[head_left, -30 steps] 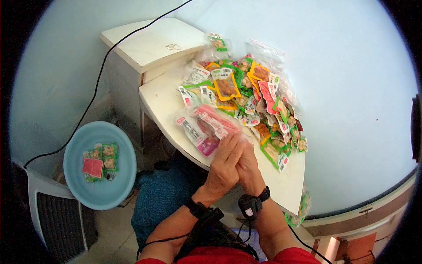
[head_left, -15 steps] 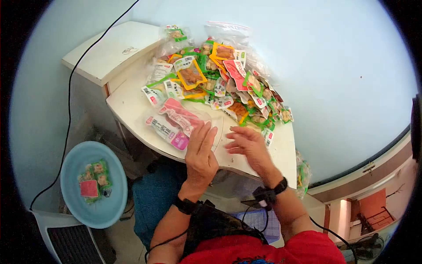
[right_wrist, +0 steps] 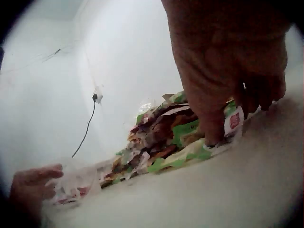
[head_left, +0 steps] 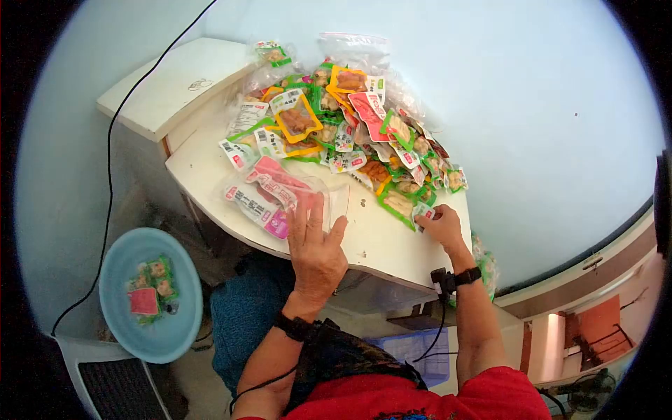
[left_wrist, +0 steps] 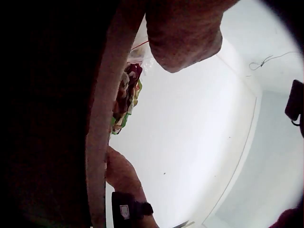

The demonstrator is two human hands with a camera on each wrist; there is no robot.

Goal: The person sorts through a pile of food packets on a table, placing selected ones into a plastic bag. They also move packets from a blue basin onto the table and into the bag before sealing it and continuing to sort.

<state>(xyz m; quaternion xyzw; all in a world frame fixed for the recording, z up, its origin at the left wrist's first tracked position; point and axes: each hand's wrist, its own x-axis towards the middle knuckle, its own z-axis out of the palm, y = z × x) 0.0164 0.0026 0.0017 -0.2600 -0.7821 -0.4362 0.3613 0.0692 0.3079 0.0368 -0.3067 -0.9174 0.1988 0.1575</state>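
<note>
My left hand (head_left: 315,255) rests with extended fingers on the near edge of a clear plastic bag (head_left: 339,203). Inside it lie a pink packet (head_left: 276,183) and a white packet with a purple corner (head_left: 253,208). At the pile's right end, my right hand (head_left: 446,229) pinches the white corner of a green-edged food packet (head_left: 399,207). The right wrist view shows the thumb down on that white corner (right_wrist: 233,121), the fingers beyond it. In the left wrist view the left hand (left_wrist: 185,35) is dark, its fingertips out of sight.
A heap of food packets (head_left: 297,120) covers the back of the white table (head_left: 210,175), with clear bags (head_left: 353,45) behind. On the lower left, a blue basin (head_left: 112,301) holds several packets. A black cable (head_left: 110,175) runs down the wall. A blue crate (head_left: 437,360) sits below the table.
My hands have come apart. The right hand moved right to the green-edged packet and took its corner; the left stayed by the clear bag, fingers now on it. The head view shifted.
</note>
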